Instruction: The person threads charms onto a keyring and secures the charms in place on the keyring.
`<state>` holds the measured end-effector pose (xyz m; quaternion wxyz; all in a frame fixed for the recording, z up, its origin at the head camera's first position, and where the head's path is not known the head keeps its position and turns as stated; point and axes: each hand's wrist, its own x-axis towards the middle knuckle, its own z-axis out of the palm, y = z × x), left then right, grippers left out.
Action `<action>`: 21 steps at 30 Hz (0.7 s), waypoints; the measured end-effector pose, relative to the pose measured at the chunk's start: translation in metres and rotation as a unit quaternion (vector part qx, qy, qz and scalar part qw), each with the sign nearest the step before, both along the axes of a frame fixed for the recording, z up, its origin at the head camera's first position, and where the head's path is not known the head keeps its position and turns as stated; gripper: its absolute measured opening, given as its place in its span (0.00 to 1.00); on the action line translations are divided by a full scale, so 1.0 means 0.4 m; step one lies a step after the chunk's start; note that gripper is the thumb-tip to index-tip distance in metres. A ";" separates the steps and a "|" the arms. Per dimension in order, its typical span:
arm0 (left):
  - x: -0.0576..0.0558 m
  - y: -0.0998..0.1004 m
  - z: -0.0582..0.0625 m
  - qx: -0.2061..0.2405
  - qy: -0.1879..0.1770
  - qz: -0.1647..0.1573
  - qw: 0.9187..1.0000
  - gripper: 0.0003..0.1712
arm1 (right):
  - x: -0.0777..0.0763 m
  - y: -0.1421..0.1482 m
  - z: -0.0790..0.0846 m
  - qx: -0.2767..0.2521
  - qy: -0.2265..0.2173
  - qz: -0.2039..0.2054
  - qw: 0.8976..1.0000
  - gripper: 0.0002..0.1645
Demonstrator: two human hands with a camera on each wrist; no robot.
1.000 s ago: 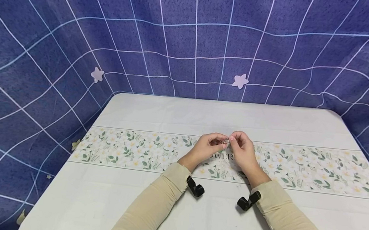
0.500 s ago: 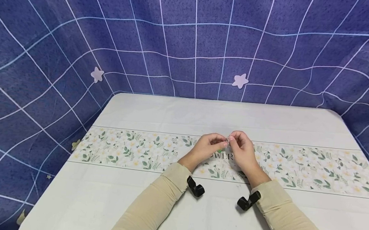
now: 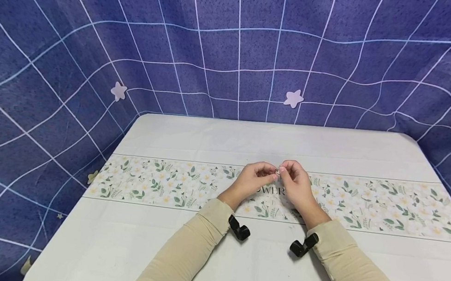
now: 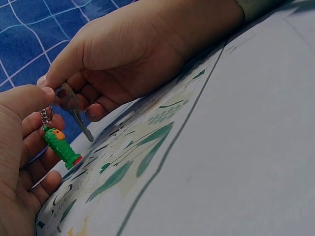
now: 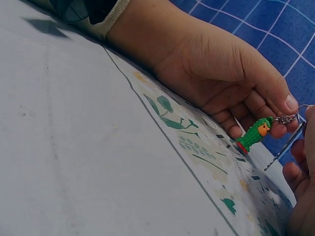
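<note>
Over the middle of the printed band, my left hand [image 3: 251,179] and right hand [image 3: 298,186] meet at the fingertips. Between them is a small metal key ring [image 5: 299,112]. The left thumb and fingers pinch it on the side with the chain. A green figurine charm [image 4: 61,146] with an orange face and red base dangles from that chain, below the left fingertips. In the left wrist view, the right hand [image 4: 133,54] pinches at the head of a silver key [image 4: 78,114], whose blade points down. The ring is partly hidden by the fingertips.
A white tablecloth [image 3: 225,140] with a floral band [image 3: 154,181] covers the table. Dark blue curtains [image 3: 219,47] with a line grid and stars enclose its back and sides. Black wrist cameras [image 3: 239,229] sit at both beige cuffs.
The small metal parts between the fingertips have shifted and turned slightly. Both hands stay in nearly the same place.
</note>
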<state>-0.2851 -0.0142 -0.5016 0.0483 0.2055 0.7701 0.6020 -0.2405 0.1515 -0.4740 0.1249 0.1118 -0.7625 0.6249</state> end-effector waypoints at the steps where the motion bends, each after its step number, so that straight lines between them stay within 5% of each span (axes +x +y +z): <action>1: 0.000 0.000 0.000 0.000 0.000 0.000 1.000 0.13 | -0.007 0.002 -0.011 -0.002 -0.001 0.000 1.000 0.09; 6: 0.000 0.001 -0.001 0.001 0.005 0.001 1.000 0.13 | -0.038 0.013 -0.063 -0.014 -0.003 -0.001 1.000 0.11; 21: 0.001 0.000 -0.002 -0.013 0.028 -0.007 1.000 0.14 | -0.039 0.011 -0.067 -0.001 0.004 -0.021 1.000 0.08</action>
